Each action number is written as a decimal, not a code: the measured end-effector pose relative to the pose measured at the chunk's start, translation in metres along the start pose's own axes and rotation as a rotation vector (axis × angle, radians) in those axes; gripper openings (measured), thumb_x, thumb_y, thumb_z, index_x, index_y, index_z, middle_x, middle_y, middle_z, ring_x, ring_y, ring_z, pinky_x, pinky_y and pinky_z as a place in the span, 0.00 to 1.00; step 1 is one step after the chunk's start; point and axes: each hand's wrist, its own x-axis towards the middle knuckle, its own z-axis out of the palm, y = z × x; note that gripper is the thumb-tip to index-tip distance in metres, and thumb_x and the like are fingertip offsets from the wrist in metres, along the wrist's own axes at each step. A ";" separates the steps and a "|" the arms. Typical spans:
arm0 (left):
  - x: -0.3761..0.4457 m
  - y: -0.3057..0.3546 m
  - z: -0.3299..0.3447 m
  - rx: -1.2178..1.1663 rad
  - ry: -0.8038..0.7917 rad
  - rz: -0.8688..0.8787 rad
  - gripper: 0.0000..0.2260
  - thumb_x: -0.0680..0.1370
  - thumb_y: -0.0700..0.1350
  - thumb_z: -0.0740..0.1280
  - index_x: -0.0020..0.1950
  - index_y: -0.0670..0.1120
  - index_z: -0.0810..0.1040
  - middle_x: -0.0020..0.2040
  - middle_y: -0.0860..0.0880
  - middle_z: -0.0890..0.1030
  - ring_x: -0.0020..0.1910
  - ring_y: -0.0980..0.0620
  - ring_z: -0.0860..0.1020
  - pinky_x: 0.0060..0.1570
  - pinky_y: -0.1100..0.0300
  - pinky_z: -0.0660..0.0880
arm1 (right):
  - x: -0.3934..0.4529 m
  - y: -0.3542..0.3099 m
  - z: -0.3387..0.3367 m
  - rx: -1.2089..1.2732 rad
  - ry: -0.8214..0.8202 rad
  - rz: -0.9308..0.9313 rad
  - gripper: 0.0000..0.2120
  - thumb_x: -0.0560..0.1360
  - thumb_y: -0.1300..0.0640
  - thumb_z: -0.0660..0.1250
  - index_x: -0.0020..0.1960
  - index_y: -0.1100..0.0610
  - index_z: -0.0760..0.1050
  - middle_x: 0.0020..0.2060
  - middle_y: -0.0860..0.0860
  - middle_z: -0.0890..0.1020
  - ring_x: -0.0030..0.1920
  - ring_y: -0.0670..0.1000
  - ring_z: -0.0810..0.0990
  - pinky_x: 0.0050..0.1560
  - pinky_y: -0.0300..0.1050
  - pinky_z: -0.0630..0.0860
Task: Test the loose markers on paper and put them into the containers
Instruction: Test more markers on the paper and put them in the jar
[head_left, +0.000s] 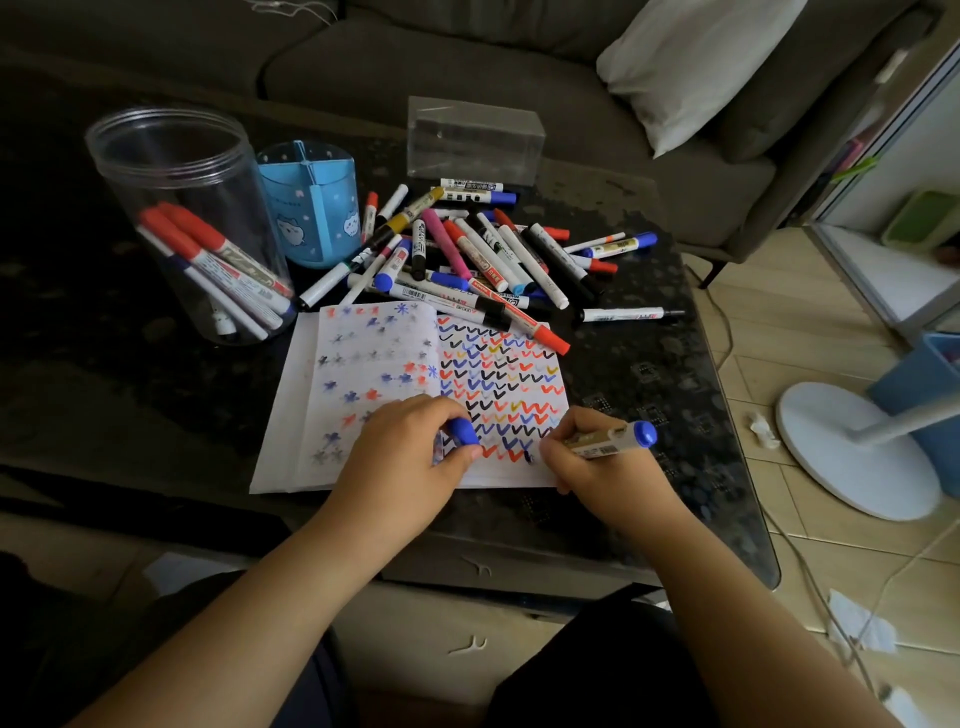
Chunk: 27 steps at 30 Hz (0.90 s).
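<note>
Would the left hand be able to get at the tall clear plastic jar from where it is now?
Probably yes: the tall clear plastic jar stands open-topped on the left hand's side with nothing between. But its fingers hold a blue marker cap.

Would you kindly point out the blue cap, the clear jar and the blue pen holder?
blue cap (464, 432), head view, on its rounded side above the left hand's thumb.
clear jar (156, 171), head view, on its bare upper wall.
blue pen holder (332, 208), head view, on its front wall.
</note>
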 end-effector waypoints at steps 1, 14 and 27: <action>0.000 0.000 0.000 -0.002 0.000 -0.005 0.08 0.72 0.44 0.72 0.49 0.45 0.79 0.44 0.51 0.79 0.43 0.52 0.75 0.43 0.63 0.71 | 0.000 0.000 0.000 -0.004 -0.002 0.006 0.08 0.74 0.59 0.68 0.43 0.64 0.75 0.32 0.52 0.80 0.27 0.44 0.77 0.30 0.37 0.75; -0.002 0.004 -0.016 -0.521 0.033 -0.358 0.07 0.74 0.42 0.70 0.44 0.55 0.78 0.42 0.57 0.82 0.46 0.59 0.80 0.43 0.69 0.74 | -0.018 -0.015 -0.011 0.229 0.133 -0.023 0.07 0.74 0.56 0.69 0.44 0.59 0.74 0.28 0.46 0.79 0.27 0.41 0.74 0.27 0.37 0.70; -0.016 0.042 -0.052 -1.160 0.039 -0.491 0.14 0.67 0.47 0.67 0.47 0.40 0.81 0.43 0.43 0.85 0.44 0.48 0.83 0.57 0.52 0.75 | -0.054 -0.089 -0.011 0.629 0.032 -0.295 0.10 0.78 0.58 0.61 0.39 0.60 0.69 0.25 0.53 0.75 0.25 0.46 0.71 0.27 0.36 0.67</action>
